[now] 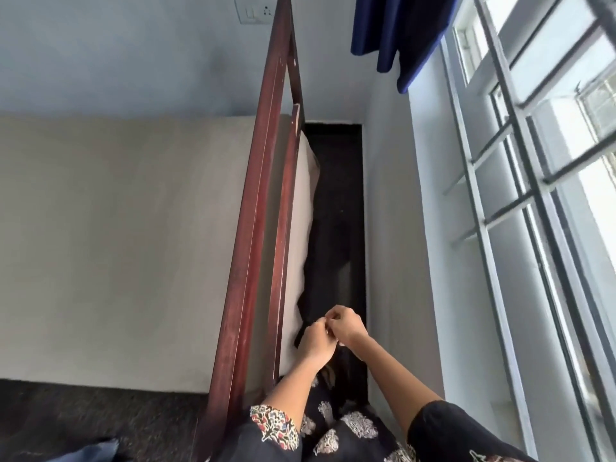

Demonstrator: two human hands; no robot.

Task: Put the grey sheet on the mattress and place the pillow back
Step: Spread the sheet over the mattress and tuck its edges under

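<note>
Head view, looking down along the end of a bed. The grey sheet (133, 245) lies spread flat over the mattress, which it hides, and fills the left half of the scene from near to far. A red-brown wooden board (263, 208) stands along the sheet's right edge. Right of the board, a strip of the sheet hangs down with a wavy lower edge over the dark floor (336, 201), in the narrow gap between the board and the white wall (393, 228).

The two hands meet in this gap, near the viewer, just beside the hanging strip's near end. The left hand (316, 341) has its fingers curled, its knuckles toward the board. The right hand (345, 326) is also curled, its fingertips touching those of the left. Whether either hand pinches the sheet's edge or anything else cannot be told, since the fingertips hide the contact.

A patterned sleeve (275, 428) covers the left forearm's near end. A blue cloth (83, 451), cut off at the near left corner, lies on the floor; whether it is the pillow cannot be told. On the right is a barred window (533, 195), with a dark blue curtain (396, 31) at its far end and a switch plate (253, 10) on the far wall.
</note>
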